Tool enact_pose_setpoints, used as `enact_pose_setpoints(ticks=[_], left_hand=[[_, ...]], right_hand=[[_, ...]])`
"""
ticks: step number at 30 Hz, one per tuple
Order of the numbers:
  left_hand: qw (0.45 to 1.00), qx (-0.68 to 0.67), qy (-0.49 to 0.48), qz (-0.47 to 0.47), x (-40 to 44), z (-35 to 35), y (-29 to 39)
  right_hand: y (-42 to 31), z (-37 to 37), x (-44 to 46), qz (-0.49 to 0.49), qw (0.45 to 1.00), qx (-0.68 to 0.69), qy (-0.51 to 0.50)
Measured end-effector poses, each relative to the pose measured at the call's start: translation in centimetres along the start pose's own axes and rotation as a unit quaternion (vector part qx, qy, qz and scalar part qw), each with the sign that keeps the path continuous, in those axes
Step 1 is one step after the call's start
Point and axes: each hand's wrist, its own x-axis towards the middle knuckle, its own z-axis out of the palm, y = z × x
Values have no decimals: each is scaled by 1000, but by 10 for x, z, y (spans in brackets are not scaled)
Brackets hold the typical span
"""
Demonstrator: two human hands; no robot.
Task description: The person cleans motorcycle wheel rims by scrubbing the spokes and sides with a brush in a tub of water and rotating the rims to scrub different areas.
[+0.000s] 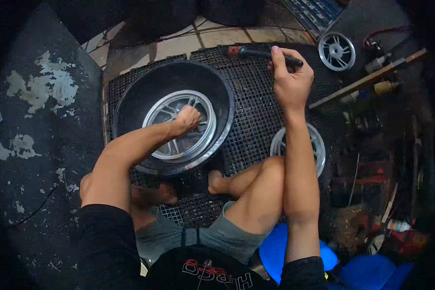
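Observation:
A silver spoked alloy wheel (154,117) lies tilted inside a wide black tub (229,108). My left hand (187,117) is closed at the wheel's spokes near its hub; the fingertips are hidden beneath the hand. Above the mat, to the right of the tub, my right hand (293,77) grips a brush (258,53) by its black handle. The brush's red end points left, held away from the wheel.
A second silver wheel (319,145) lies by my right knee, and a third wheel (337,50) stands at the far right. A wooden stick (357,84) and blue plastic (275,249) are on the right. Black grid matting (249,111) covers the floor.

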Motion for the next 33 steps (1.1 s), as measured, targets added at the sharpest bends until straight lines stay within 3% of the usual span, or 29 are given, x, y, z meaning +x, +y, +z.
enact_pose_setpoints(ticks=[2, 6, 8, 11, 14, 17, 18, 19, 21, 24, 27, 29, 31, 33], left_hand=[[996, 69, 20, 59, 0, 14, 8], [999, 29, -18, 22, 16, 30, 21], [994, 44, -96, 7, 15, 11, 24], [995, -15, -102, -1, 12, -1, 21], [998, -2, -63, 25, 13, 33, 9], [995, 46, -85, 18, -5, 17, 13], [989, 123, -84, 25, -10, 20, 16], [989, 115, -92, 27, -13, 13, 16], [989, 98, -111, 30, -25, -4, 17], [988, 83, -122, -49, -20, 14, 11], [982, 3, -185, -30, -32, -33, -5], [966, -79, -234, -80, -46, -57, -21], [946, -164, -240, -145, -66, -49, -47], [904, -294, -162, -264, -122, 22, -83]], right_hand=[[6, -14, 0, 3, 1000, 2, 11], [30, -39, 6, 31, 999, 10, 35], [42, -63, 12, 39, 998, 7, 55], [55, -105, 1, 73, 992, -25, 101], [79, -156, -61, 124, 974, -85, 170], [112, -210, -141, 159, 950, -103, 247], [132, -230, -171, 168, 936, -149, 270], [152, -249, -197, 174, 921, -193, 291], [173, -276, -235, 258, 890, -236, 291], [198, -304, -254, 270, 877, -287, 274], [203, -306, -241, 271, 875, -310, 255], [207, -309, -230, 277, 865, -354, 223], [224, -325, -219, 266, 856, -380, 227], [241, -337, -206, 247, 849, -421, 203]])
